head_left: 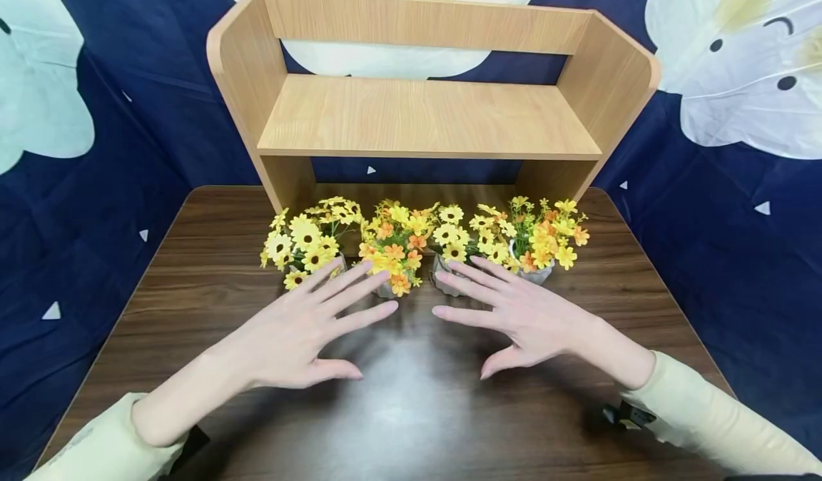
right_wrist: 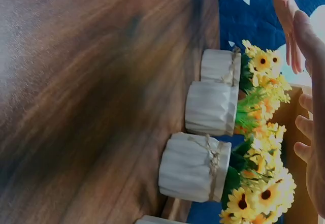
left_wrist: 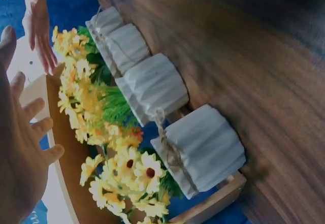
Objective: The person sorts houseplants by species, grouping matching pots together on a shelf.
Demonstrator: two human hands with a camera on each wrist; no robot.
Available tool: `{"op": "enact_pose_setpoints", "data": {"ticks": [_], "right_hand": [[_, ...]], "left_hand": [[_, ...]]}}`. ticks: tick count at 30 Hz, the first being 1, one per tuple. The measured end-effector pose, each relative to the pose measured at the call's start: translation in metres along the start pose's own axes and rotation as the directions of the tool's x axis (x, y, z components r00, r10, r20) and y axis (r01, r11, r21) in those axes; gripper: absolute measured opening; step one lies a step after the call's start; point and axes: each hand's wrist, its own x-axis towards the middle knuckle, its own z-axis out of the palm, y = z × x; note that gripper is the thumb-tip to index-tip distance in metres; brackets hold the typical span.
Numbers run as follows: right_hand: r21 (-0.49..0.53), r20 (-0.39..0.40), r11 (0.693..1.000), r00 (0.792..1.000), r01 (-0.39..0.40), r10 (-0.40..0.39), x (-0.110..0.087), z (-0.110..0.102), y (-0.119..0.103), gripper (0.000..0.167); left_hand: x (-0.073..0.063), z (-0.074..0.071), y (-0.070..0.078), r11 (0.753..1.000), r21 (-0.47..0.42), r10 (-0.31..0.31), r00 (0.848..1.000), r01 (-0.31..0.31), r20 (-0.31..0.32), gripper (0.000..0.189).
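Several potted artificial-looking flower plants stand in a row on the table. Yellow dark-centred daisies are at the far left, orange and yellow blooms beside them. More daisies and an orange-yellow bunch make up the right half. The left hand is spread palm down in front of the left plants, holding nothing. The right hand mirrors it before the right plants, fingers straight and apart, likewise holding nothing. From the wrists, the pots show as white and ribbed, the nearest pot tied with twine.
Behind the row, a light wooden shelf unit stands at the back of the dark wood table. A navy cloth with white cartoon shapes hangs around the back and sides.
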Motion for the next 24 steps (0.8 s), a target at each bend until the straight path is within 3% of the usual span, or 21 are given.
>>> {"op": "enact_pose_setpoints", "data": {"ticks": [7, 12, 19, 24], "right_hand": [[-0.021, -0.049, 0.999, 0.998, -0.046, 0.045, -0.006, -0.011, 0.006, 0.086], [-0.011, -0.111, 0.997, 0.991, -0.07, 0.068, -0.013, -0.016, 0.011, 0.086], [0.032, -0.199, 0.995, 0.974, -0.099, 0.103, -0.024, -0.026, 0.022, 0.086], [0.064, -0.257, 0.988, 0.954, -0.141, 0.152, -0.034, -0.032, 0.03, 0.086]], "left_hand": [[0.001, -0.013, -0.011, 0.998, -0.012, -0.062, 0.997, 0.061, -0.04, 0.069], [-0.001, -0.023, -0.019, 0.993, -0.008, -0.115, 0.99, 0.114, -0.083, 0.07], [-0.004, -0.033, -0.03, 0.984, 0.019, -0.174, 0.972, 0.179, -0.157, 0.07], [-0.004, -0.04, -0.037, 0.975, 0.024, -0.21, 0.951, 0.221, -0.229, 0.067]]}}
